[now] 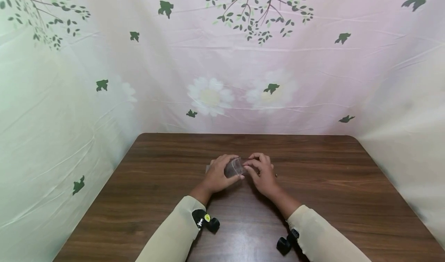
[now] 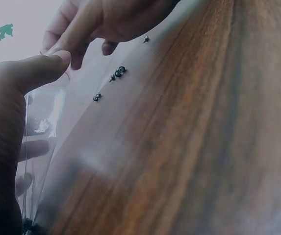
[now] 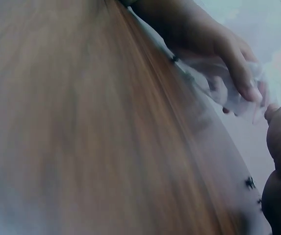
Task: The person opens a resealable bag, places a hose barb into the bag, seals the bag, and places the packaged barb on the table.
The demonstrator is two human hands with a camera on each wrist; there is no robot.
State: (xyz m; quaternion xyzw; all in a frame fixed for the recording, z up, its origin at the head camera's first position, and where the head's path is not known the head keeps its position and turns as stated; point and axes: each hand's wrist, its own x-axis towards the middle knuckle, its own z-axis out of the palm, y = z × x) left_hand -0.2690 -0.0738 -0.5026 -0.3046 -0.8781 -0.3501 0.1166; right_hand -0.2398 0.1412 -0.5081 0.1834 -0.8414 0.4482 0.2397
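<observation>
My left hand (image 1: pixel 219 174) grips a clear plastic box (image 1: pixel 235 167) on its side above the middle of the table, thumb along the near side and fingers behind. Through its wall some left fingers show in the left wrist view. At the box's right end, my right hand (image 1: pixel 262 175) has thumb and forefinger brought together, pinching at the thin clear edge. The right hand's other fingers are bent and raised. Several small dark metal pieces, like little screws (image 2: pixel 119 72), lie on the table under and beside the right hand.
The brown wood-grain table (image 1: pixel 167 200) has rounded far corners. A patterned cloth (image 1: pixel 156 80) hangs behind it and on both sides. Another bit of clear plastic (image 1: pixel 207 168) shows just left of the left hand. Black wrist cameras (image 1: pixel 213 225) sit at both cuffs.
</observation>
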